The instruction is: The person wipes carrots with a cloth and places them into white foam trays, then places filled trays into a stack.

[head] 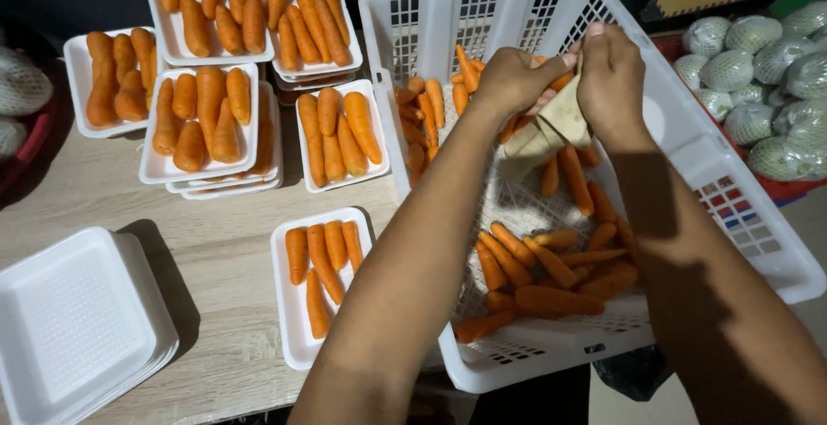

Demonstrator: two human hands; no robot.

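Both my hands reach into a white plastic crate (pixel 689 124) that holds several loose orange carrots (pixel 551 261). My left hand (pixel 515 76) and my right hand (pixel 610 76) together pinch a beige folded piece of paper or cloth (pixel 556 124), held just above the carrots near the crate's far side. What the beige piece is cannot be told for sure. A white foam tray (pixel 297 330) with several carrots lies on the wooden table just left of the crate.
Several filled foam trays of carrots (pixel 211 119) are stacked at the table's back left. A stack of empty foam trays (pixel 77 322) sits at the front left. Netted pale round produce (pixel 767 72) lies in a red bin to the right.
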